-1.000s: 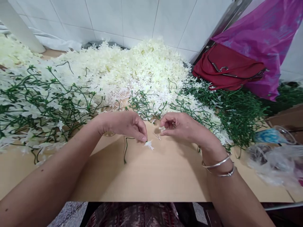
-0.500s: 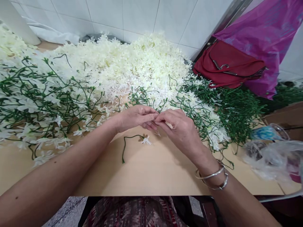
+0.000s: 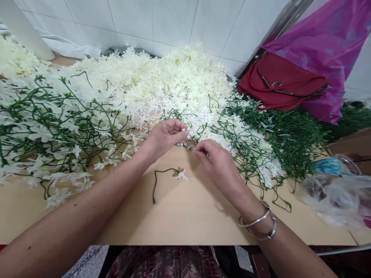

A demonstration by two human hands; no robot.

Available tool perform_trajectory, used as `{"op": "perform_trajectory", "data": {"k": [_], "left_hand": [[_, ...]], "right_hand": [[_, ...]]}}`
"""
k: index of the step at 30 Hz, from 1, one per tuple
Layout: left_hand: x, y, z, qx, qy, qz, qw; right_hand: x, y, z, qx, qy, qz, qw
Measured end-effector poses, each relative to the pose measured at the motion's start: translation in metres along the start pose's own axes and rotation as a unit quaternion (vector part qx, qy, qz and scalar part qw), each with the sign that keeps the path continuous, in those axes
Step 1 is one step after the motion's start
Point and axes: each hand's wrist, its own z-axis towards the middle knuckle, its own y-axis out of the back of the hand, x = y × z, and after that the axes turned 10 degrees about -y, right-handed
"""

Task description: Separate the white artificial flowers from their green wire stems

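My left hand (image 3: 167, 138) is closed in a pinch at the near edge of the flower pile. Small white artificial petals (image 3: 188, 133) show at its thumb and fingertips. Just to the right, my right hand (image 3: 217, 160) has its thumb and fingers pressed together, and anything between them is too small to make out. The two hands are apart. On the table below them lies a single green stem (image 3: 155, 186) with a small white flower (image 3: 182, 175) at its end.
Loose cream-white petals (image 3: 179, 73) are heaped along the tiled wall. Stemmed white flowers (image 3: 40, 129) lie at left, green stems (image 3: 295, 135) at right. Behind them are a red handbag (image 3: 284, 81) and a purple plastic bag (image 3: 324, 50). A clear plastic bag (image 3: 339, 197) sits at the right edge.
My hands were together at the fingertips and have now parted. The left has moved slightly up, the right slightly down. The single stemmed flower still lies on the table.
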Motion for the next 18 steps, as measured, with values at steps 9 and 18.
{"op": "perform_trajectory", "data": {"k": [9, 18], "left_hand": [[0.003, -0.005, -0.003, -0.029, 0.052, -0.027, 0.998], [-0.001, -0.019, -0.013, 0.019, 0.085, -0.078, 0.993]], "right_hand": [[-0.002, -0.011, 0.005, -0.131, -0.052, 0.332, 0.932], [-0.004, -0.013, 0.001, -0.192, 0.04, 0.245, 0.949]]}}
